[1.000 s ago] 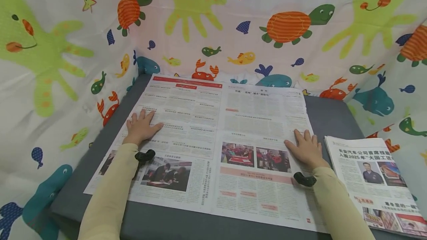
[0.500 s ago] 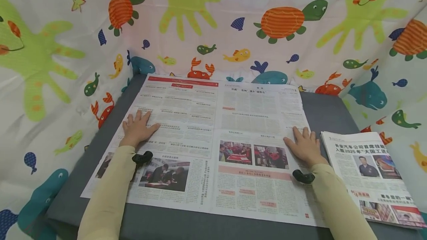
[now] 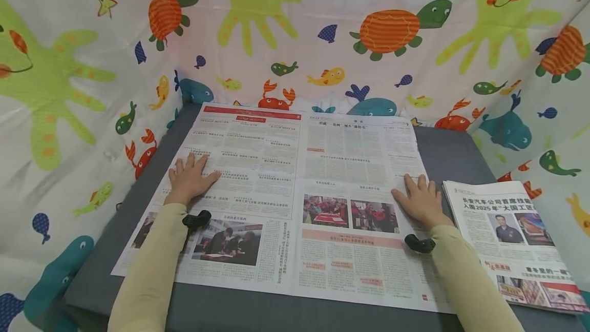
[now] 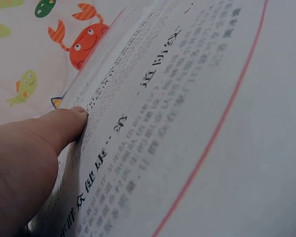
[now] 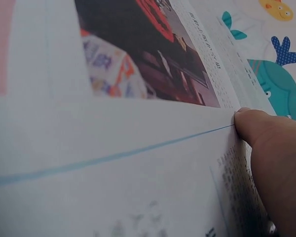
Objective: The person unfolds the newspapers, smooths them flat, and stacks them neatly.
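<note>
Fingers apart, my left hand (image 3: 188,181) and right hand (image 3: 422,201) rest on the white printed newspaper sheet (image 3: 297,199), spread on the dark grey table (image 3: 454,155). White folded-newspaper stack (image 3: 516,255) sits just to its right; white cartoon-print cloth (image 3: 295,29) hems the far side.

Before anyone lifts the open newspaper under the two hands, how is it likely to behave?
Being broad, thin paper, the open newspaper is probably light for its size and apt to sag or crease. Pushed, it may buckle, since it lies flat on the grey table.
</note>
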Demonstrator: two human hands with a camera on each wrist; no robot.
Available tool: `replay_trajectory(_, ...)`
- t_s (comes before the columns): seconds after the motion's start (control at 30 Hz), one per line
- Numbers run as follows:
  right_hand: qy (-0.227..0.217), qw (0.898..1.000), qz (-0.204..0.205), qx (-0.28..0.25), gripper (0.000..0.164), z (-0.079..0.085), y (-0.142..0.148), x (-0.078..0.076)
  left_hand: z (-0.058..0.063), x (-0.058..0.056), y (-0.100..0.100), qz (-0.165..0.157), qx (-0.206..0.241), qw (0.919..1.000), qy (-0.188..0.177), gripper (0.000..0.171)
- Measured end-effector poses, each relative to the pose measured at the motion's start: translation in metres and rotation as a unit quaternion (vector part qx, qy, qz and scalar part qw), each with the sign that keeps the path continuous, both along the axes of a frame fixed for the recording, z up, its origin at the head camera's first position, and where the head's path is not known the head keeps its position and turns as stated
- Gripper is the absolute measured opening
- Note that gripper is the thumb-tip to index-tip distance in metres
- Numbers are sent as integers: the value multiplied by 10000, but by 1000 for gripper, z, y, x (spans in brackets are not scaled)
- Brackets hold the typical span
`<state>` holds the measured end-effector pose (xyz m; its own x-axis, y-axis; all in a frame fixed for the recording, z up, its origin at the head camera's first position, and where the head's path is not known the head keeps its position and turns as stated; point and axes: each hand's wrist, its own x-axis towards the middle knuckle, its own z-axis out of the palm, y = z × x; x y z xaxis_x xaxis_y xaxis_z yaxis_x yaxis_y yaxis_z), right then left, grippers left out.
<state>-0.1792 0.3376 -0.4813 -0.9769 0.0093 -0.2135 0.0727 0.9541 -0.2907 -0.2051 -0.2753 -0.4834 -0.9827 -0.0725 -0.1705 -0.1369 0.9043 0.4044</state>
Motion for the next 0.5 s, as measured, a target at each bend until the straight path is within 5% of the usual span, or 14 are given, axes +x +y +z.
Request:
replay_trajectory(0.17,39,10000,-86,20,91,-1,5,8,-2,-3,6,-72,-14,10000,-23,85)
replay_trajectory(0.3,544,9984,-95,102,85,7,5,14,-5,-4,6,-119,-18,9999,-38,86)
replay_trajectory(0.5,909,9946,-323,384,79,41,16,23,-6,-3,0,-138,-2,9999,69,86)
